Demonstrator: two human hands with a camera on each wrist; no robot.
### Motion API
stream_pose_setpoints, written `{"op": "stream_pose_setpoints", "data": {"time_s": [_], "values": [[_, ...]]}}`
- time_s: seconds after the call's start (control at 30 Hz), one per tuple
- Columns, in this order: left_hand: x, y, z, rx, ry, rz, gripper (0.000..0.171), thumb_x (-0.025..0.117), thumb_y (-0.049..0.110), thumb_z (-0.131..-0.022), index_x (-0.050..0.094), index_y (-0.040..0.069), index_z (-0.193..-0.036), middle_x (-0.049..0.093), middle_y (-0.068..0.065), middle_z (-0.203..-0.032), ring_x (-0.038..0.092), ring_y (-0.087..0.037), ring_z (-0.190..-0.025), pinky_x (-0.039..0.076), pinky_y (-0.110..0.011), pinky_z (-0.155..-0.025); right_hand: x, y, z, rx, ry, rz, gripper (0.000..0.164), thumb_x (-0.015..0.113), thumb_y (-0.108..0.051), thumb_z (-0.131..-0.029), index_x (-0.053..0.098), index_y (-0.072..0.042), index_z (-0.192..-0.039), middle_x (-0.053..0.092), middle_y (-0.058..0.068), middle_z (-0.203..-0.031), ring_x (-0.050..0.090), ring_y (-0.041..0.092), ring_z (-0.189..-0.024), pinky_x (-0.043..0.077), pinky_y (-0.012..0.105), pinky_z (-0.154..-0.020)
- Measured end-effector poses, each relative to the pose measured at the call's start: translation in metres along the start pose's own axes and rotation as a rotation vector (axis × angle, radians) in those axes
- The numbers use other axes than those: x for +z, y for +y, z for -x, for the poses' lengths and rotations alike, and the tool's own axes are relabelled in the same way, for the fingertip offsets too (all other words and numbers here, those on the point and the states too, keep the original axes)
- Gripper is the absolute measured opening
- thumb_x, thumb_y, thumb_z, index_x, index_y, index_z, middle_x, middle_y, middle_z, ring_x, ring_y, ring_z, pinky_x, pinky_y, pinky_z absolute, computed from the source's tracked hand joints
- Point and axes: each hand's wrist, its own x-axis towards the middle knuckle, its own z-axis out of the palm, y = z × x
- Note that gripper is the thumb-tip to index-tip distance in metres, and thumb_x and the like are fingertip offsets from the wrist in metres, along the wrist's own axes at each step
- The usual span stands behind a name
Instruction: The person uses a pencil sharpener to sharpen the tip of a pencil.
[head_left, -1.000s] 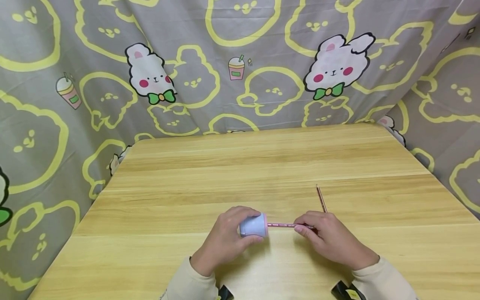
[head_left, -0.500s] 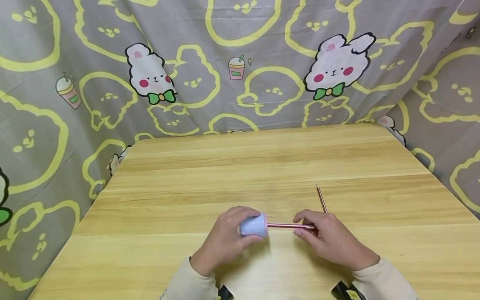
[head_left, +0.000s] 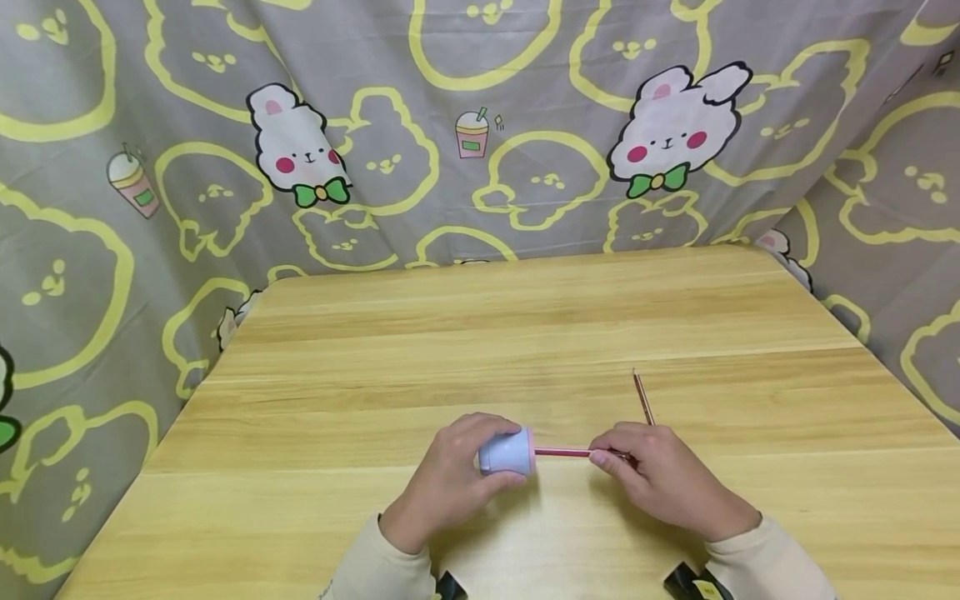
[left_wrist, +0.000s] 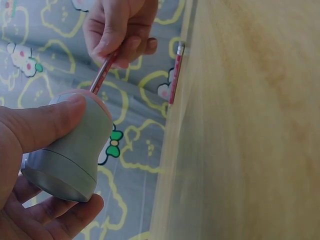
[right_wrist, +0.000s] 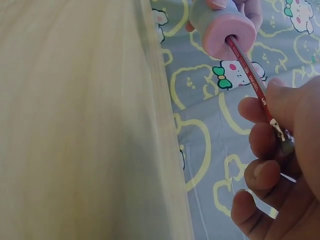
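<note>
A pale blue pencil sharpener (head_left: 506,452) with a pink end lies sideways in my left hand (head_left: 453,471), gripped between thumb and fingers. Its pink face (right_wrist: 220,40) points toward my right hand (head_left: 667,475). A red pencil (head_left: 562,452) has its tip inside the sharpener's hole, hidden from sight. My right thumb and index finger pinch this pencil near its metal-banded back end, as the right wrist view shows. Beyond the right hand a second pencil (head_left: 642,397) lies on the table, its near part covered by that hand in the head view.
Both hands work over the front part of a wooden table (head_left: 375,350). A grey curtain (head_left: 420,192) with yellow outlines and rabbit faces hangs behind the table and along its sides. Black wrist gear (head_left: 693,581) shows below the right sleeve.
The right fingers loosened from the pencil half a second ago and pinch it again now. The pencil has turned about its length; its printed side no longer faces up. The left hand and sharpener stay put.
</note>
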Motion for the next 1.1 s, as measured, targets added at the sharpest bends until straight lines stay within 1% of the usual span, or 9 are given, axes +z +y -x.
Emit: {"op": "stream_pose_setpoints", "data": {"time_s": [0.27, 0.37, 0.47, 0.6, 0.67, 0.77, 0.9, 1.0, 1.1], "values": [[0.0005, -0.0008, -0.0001, 0.008, 0.0, 0.0, 0.046, 0.089, 0.014, -0.069, 0.067, 0.006, -0.108, 0.067, -0.003, -0.11, 0.062, -0.017, -0.098, 0.053, -0.025, -0.073, -0.0003, 0.0002, -0.0013, -0.007, -0.019, 0.023, 0.016, 0.066, -0.001, -0.09, 0.068, -0.014, -0.081, 0.057, -0.013, -0.072, 0.045, -0.003, -0.064, 0.042, 0.019, -0.056], [0.0002, -0.0007, -0.0002, 0.006, 0.0, -0.001, 0.046, 0.089, 0.014, -0.068, 0.067, 0.006, -0.108, 0.067, -0.003, -0.11, 0.062, -0.018, -0.098, 0.053, -0.025, -0.073, -0.0003, -0.0006, -0.0014, 0.018, -0.039, 0.022, 0.013, 0.065, -0.003, -0.091, 0.07, -0.013, -0.085, 0.058, -0.013, -0.073, 0.045, -0.003, -0.064, 0.043, 0.02, -0.056], [0.0, -0.0004, -0.0004, 0.004, -0.003, -0.002, 0.046, 0.089, 0.014, -0.069, 0.067, 0.006, -0.109, 0.067, -0.003, -0.111, 0.062, -0.018, -0.098, 0.053, -0.026, -0.074, -0.0008, -0.0017, -0.0012, 0.061, -0.059, -0.005, 0.008, 0.069, -0.005, -0.089, 0.07, -0.012, -0.092, 0.056, -0.016, -0.073, 0.043, -0.005, -0.061, 0.042, 0.018, -0.054], [0.0002, -0.0004, -0.0005, 0.001, -0.006, 0.0, 0.046, 0.089, 0.014, -0.069, 0.067, 0.006, -0.109, 0.067, -0.003, -0.111, 0.061, -0.017, -0.099, 0.053, -0.026, -0.074, -0.0017, -0.0033, -0.0012, 0.09, -0.07, -0.039, 0.017, 0.075, -0.01, -0.084, 0.067, -0.013, -0.1, 0.048, -0.022, -0.068, 0.036, -0.006, -0.055, 0.038, 0.016, -0.048], [0.0001, -0.0003, -0.0007, 0.0, -0.006, 0.0, 0.046, 0.089, 0.014, -0.069, 0.067, 0.006, -0.109, 0.067, -0.002, -0.111, 0.061, -0.017, -0.099, 0.053, -0.026, -0.074, -0.0019, -0.0034, -0.0012, 0.085, -0.066, -0.04, 0.02, 0.076, -0.011, -0.084, 0.066, -0.013, -0.101, 0.047, -0.022, -0.067, 0.035, -0.007, -0.054, 0.036, 0.015, -0.047], [0.0, -0.0001, -0.0007, 0.0, -0.006, -0.002, 0.046, 0.089, 0.014, -0.069, 0.067, 0.006, -0.109, 0.067, -0.002, -0.111, 0.061, -0.017, -0.099, 0.053, -0.026, -0.074, -0.0015, -0.0027, -0.0018, 0.057, -0.055, -0.055, 0.02, 0.076, -0.008, -0.083, 0.066, -0.015, -0.099, 0.052, -0.019, -0.07, 0.037, -0.006, -0.056, 0.036, 0.013, -0.048], [-0.0001, -0.0001, -0.0007, -0.001, -0.006, -0.004, 0.046, 0.089, 0.014, -0.069, 0.067, 0.006, -0.109, 0.067, -0.002, -0.111, 0.061, -0.017, -0.099, 0.053, -0.026, -0.074, 0.0, -0.0011, -0.0023, 0.004, -0.04, -0.068, 0.014, 0.073, -0.006, -0.086, 0.067, -0.015, -0.095, 0.058, -0.014, -0.074, 0.041, -0.005, -0.059, 0.037, 0.011, -0.051], [0.0, 0.0001, -0.0004, -0.002, -0.005, -0.006, 0.046, 0.089, 0.014, -0.069, 0.067, 0.006, -0.109, 0.067, -0.002, -0.111, 0.061, -0.017, -0.099, 0.053, -0.025, -0.073, 0.001, 0.0, -0.0022, -0.009, -0.031, -0.052, 0.008, 0.069, -0.007, -0.09, 0.068, -0.014, -0.092, 0.056, -0.014, -0.073, 0.041, -0.005, -0.059, 0.037, 0.01, -0.052], [-0.0001, 0.0003, -0.0002, -0.001, -0.003, -0.004, 0.046, 0.089, 0.014, -0.069, 0.067, 0.006, -0.109, 0.067, -0.002, -0.111, 0.061, -0.017, -0.099, 0.053, -0.025, -0.073, 0.0017, 0.0003, -0.002, 0.002, -0.024, -0.027, 0.01, 0.067, -0.005, -0.091, 0.068, -0.015, -0.088, 0.049, -0.018, -0.07, 0.038, -0.006, -0.057, 0.035, 0.01, -0.051]]}}
